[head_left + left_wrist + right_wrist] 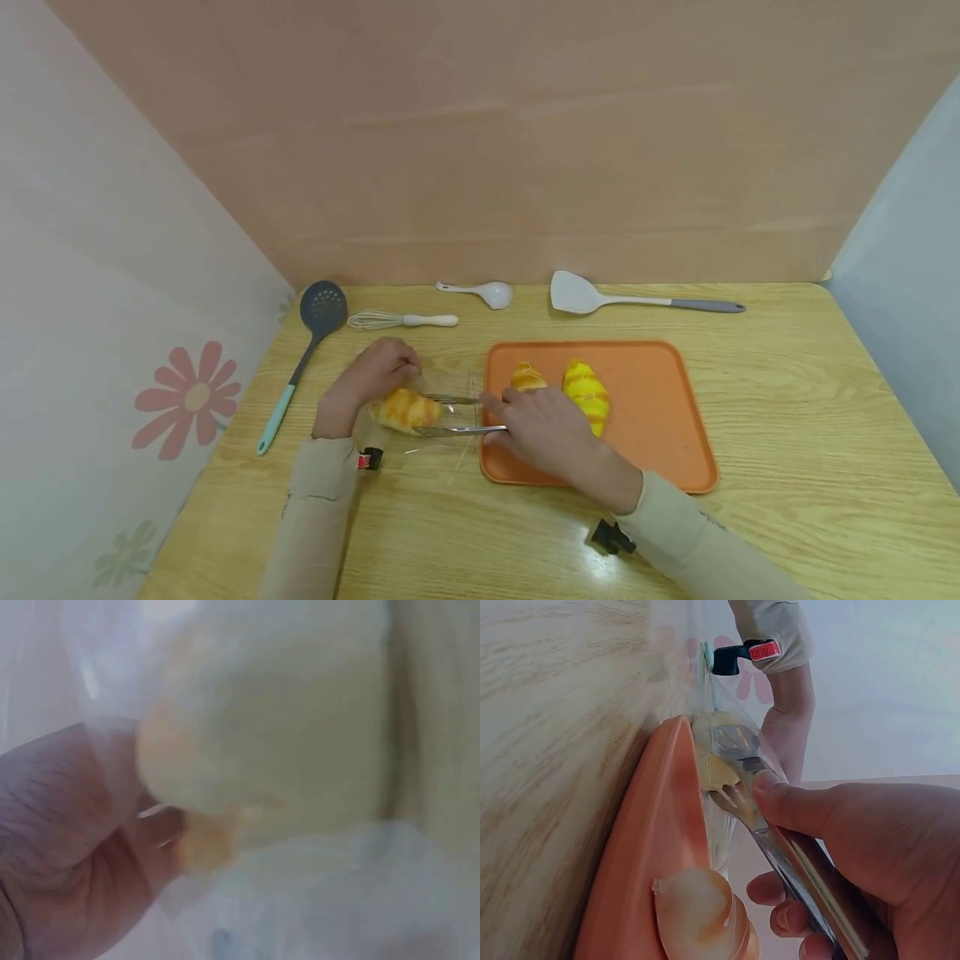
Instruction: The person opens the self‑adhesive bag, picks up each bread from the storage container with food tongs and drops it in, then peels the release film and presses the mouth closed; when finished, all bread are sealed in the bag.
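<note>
My right hand (551, 429) grips metal tongs (468, 431), whose tips reach into a clear plastic bag (457, 450) on either side of a golden-brown bread roll (408, 410). The right wrist view shows the thumb along one arm of the tongs (799, 862) and the fingers curled at the other. With curled fingers my left hand (378, 371) pinches the upper edge of the bag; in the left wrist view the film partly covers that hand (82, 832) beside the blurred roll (206, 844).
An orange tray (652, 417) holds a yellow roll (587, 396) and a smaller roll (528, 375), partly hidden by my right hand. Behind are a whisk (405, 320), a white spoon (493, 293) and a white spatula (577, 293). A dark skimmer (322, 310) lies at the left.
</note>
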`<state>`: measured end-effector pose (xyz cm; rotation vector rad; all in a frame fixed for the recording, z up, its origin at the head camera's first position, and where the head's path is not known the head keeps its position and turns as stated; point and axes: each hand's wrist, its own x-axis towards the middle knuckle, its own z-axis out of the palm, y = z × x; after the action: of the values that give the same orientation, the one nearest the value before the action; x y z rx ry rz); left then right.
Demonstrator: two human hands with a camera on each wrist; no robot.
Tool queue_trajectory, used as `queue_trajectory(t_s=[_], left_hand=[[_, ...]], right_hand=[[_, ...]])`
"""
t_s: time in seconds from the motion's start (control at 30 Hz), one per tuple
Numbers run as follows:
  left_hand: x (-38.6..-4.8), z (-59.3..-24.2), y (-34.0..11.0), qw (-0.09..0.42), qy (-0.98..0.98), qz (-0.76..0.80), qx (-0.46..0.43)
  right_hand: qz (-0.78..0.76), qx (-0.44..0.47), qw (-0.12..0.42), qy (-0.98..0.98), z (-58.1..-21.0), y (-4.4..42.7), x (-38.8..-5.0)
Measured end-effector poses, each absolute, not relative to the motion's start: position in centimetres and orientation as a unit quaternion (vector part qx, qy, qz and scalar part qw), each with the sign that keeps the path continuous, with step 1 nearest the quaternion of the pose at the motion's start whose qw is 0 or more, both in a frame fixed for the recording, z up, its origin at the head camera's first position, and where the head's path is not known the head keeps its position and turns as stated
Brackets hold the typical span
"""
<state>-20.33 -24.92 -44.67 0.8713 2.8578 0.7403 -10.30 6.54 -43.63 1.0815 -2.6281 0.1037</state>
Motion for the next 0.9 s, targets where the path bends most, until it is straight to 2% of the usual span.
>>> queue_trajectory(t_s=[0.23,0.3,0.47,0.6,0.73,0.9], left_hand=[[-19.5,-45.7,-24.4,-0.076,0.925,0.31,0.205],[-19.3,-45.8,-24.4,-0.065,0.923,0.322,0.202],[-19.3,-45.0,-24.1,0.004,0.919,0.338,0.203],[-20.0,-43.9,-23.4,0.023,0.93,0.303,0.206],[-20.7,-43.0,-23.0,0.066,0.939,0.258,0.215],[-21.0,-43.0,-22.8,0.101,0.936,0.27,0.204]], right_hand=[[0.034,0.381,0.176,-0.907,-43.5,7.0,-10.6],[0.031,0.38,0.179,-0.907,-43.5,7.1,-10.7],[0.027,0.382,0.163,-0.909,-43.6,7.0,-10.7],[0.03,0.384,0.163,-0.909,-43.6,7.0,-10.7],[0.032,0.383,0.165,-0.908,-43.6,7.0,-10.7],[0.034,0.384,0.165,-0.908,-43.7,6.9,-10.7]])
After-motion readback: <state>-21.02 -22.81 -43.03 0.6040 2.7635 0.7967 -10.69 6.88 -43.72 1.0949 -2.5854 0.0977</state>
